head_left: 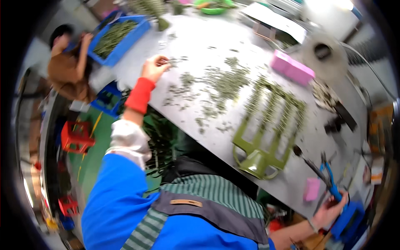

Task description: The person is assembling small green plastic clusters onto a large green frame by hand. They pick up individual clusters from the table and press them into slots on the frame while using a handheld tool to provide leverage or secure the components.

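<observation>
Your left hand [155,68] pinches a thin green sprig off the tabletop [233,37], while your right hand [331,208] grips blue-handled pliers [331,183] at the edge, ready by the green fork-shaped frame [266,133].

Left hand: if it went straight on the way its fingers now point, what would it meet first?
Probably the scattered green bits on the grey table. The left hand points right across the tabletop, and those bits lie closest in that line; depth is unclear.
</observation>
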Demonstrator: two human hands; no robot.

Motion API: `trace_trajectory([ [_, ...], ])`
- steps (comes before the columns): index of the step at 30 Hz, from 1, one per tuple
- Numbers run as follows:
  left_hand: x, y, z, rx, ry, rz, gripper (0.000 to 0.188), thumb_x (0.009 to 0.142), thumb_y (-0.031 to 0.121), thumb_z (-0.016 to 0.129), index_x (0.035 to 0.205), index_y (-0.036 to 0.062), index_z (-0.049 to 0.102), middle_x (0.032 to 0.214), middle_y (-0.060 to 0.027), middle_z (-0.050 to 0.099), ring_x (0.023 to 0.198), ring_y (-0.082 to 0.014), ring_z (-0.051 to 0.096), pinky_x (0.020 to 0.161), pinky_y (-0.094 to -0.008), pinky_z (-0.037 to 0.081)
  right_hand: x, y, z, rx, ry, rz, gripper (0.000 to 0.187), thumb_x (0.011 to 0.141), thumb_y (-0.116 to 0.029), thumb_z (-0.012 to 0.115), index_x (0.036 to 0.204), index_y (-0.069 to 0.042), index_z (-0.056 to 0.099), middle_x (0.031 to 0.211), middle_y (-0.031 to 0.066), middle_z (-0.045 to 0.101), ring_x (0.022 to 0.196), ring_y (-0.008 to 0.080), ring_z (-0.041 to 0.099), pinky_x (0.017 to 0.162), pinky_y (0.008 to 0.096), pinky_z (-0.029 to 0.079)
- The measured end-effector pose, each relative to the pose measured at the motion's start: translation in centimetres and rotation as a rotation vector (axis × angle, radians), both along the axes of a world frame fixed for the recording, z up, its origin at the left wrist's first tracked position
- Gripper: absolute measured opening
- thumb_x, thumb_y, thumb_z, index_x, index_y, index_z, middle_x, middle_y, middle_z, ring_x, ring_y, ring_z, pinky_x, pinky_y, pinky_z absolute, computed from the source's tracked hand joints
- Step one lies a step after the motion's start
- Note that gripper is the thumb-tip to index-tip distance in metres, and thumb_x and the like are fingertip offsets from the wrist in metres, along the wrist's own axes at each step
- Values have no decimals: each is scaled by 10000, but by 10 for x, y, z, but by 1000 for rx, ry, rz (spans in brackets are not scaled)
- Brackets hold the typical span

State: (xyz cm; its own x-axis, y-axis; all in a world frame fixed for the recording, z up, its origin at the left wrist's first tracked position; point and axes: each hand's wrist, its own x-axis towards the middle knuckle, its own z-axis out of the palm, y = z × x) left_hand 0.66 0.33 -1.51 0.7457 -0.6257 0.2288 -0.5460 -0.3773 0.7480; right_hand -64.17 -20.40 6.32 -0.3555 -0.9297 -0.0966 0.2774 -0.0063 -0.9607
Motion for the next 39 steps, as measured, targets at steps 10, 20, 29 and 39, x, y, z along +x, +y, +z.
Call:
trace_trajectory([
  [10,-283,-146,75,-72,38,-827,154,814,46,665,967,31,645,866,-86,665,784,-125,663,693,-243,539,9,-6,-3,-74,56,4,271,869,-262,635,781,-6,617,675,43,592,513,80,519,485,182,425],
  [20,-334,-198,37,-89,-467,-867,129,753,187,700,880,167,691,786,-10,633,890,-182,569,849,-342,385,23,-19,-19,-85,14,47,273,845,-247,659,764,12,630,707,65,620,511,99,538,509,196,450],
  [29,-334,-207,30,-28,-521,-852,119,736,196,710,852,177,694,781,8,631,886,-165,563,830,-332,367,29,-26,-22,-86,2,47,250,841,-226,662,759,7,622,712,68,629,508,103,539,509,208,446],
  [39,-303,-184,61,-161,-383,-857,142,758,211,693,861,130,639,756,-5,645,801,-198,593,732,-344,449,-4,-16,-11,-41,38,24,274,926,-288,544,804,-42,543,697,10,500,573,75,430,539,204,348],
])
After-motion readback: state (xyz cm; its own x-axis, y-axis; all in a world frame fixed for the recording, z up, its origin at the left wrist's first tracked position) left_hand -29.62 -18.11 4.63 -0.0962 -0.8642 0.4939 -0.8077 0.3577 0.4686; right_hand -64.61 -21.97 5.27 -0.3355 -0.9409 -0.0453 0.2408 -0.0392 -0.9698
